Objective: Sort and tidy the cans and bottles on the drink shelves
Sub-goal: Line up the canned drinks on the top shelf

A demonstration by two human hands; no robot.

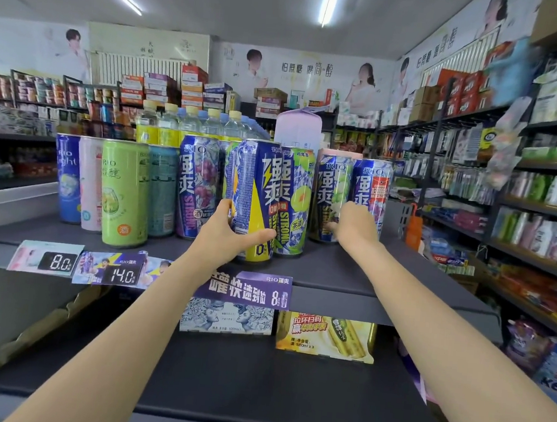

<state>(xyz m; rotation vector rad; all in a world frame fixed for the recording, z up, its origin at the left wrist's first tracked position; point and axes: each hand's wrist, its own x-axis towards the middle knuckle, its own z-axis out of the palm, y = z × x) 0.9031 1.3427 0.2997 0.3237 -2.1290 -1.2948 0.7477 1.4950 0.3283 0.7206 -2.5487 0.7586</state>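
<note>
A person's left hand wraps the lower half of a tall blue-and-yellow can near the front edge of the top shelf, thumb across the front and fingers curled behind; the right hand, at three o'clock from it, reaches in among the cans there, its palm against a blue-and-green can, though whether the fingers close round that can or only press it cannot be told. At nine o'clock from the held can stand a purple grape can, then a light green can and its pastel neighbours; a lime-green can stands just behind at one o'clock. These tall, slim cans, if full, would be fairly heavy, rigid but easily dented, with slick printed walls and a high centre that tips readily. A low, full-wrap grip like the left hand's looks sound; taken near the top, a can could topple its close neighbours. Water bottles line up behind, at twelve o'clock.
</note>
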